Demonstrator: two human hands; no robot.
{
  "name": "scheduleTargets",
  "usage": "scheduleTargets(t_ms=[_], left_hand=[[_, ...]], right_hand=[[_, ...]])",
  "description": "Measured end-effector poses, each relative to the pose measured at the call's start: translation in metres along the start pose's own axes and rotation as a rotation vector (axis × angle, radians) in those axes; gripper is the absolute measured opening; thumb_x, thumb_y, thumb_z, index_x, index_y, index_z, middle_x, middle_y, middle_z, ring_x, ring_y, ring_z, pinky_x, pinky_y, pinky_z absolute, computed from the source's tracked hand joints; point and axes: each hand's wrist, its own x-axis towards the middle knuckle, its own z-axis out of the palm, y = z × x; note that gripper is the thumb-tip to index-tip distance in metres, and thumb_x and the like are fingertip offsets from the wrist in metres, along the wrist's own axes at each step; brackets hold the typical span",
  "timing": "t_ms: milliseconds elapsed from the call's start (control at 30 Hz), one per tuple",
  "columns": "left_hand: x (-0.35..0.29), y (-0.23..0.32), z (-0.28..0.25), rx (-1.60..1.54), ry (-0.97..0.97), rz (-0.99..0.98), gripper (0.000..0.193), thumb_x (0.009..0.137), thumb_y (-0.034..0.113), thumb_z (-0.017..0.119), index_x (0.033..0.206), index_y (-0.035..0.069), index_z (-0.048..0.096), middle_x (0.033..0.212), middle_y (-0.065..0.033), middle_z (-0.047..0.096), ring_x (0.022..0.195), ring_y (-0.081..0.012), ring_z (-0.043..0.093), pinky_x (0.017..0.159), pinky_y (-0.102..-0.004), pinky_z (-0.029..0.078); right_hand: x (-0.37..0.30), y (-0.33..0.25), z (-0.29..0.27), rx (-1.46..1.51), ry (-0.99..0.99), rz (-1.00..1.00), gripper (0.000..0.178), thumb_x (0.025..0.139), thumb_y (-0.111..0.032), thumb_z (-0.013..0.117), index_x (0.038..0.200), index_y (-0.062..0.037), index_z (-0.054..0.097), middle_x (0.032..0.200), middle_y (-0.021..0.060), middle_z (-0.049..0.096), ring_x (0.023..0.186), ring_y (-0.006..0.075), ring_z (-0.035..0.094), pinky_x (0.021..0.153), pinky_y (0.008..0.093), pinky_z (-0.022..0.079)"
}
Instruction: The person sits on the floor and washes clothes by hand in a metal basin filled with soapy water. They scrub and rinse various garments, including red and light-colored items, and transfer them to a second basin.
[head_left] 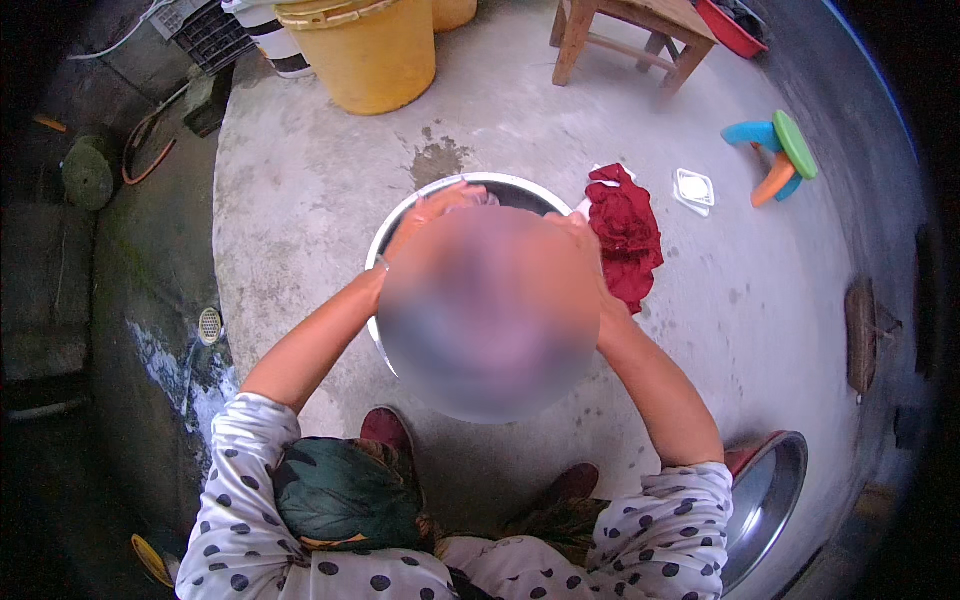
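A round metal basin (374,250) with a pale rim stands on the floor before me, and a blurred patch covers most of it. My left hand (432,215) is over its far left side, fingers closed on a bit of purplish cloth (482,197). At the far right rim my right hand (580,235) has its visible fingers bent inward; what they grip is hidden by the blur. Just right of that hand, a crumpled dark red cloth (627,235) lies on the concrete.
Yellow bucket (370,60), white bucket (275,40) and wooden stool (640,20) stand beyond. A white soap dish (693,190) and colourful plastic stool (780,158) are at right. Another metal basin (780,500) sits near my right elbow. A drain (209,326) lies left.
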Motion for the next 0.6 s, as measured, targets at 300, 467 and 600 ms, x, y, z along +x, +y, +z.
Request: scheduleTargets(t_ms=[300, 467, 600], left_hand=[[-0.004, 0.101, 0.007, -0.169, 0.120, 0.034, 0.034, 0.092, 0.035, 0.043, 0.087, 0.003, 0.053, 0.080, 0.0000, 0.051, 0.075, -0.0066, 0.046, 0.068, -0.0203, 0.038], [-0.008, 0.064, 0.024, -0.212, 0.105, -0.206, 0.012, 0.084, 0.016, 0.048, 0.092, 0.007, 0.051, 0.079, 0.0029, 0.047, 0.071, -0.0057, 0.045, 0.066, -0.0195, 0.037], [-0.014, -0.023, 0.039, 0.633, 0.062, -0.200, 0.032, 0.080, 0.023, 0.051, 0.108, 0.007, 0.052, 0.102, -0.0134, 0.053, 0.100, -0.0253, 0.047, 0.091, -0.0349, 0.034]], right_hand=[[-0.003, -0.021, -0.064, 0.499, -0.106, 0.018, 0.019, 0.070, -0.013, 0.066, 0.064, -0.0029, 0.051, 0.057, -0.0011, 0.047, 0.055, 0.0057, 0.042, 0.049, 0.0233, 0.035], [-0.001, 0.040, -0.027, 0.569, -0.406, 0.326, 0.026, 0.077, -0.030, 0.063, 0.075, -0.0045, 0.058, 0.066, 0.0033, 0.054, 0.062, 0.0110, 0.050, 0.056, 0.0256, 0.040], [-0.023, 0.105, 0.063, 0.068, -0.145, 0.560, 0.053, 0.078, -0.054, 0.053, 0.103, -0.0069, 0.058, 0.107, 0.0189, 0.052, 0.096, 0.0289, 0.051, 0.080, 0.0396, 0.041]])
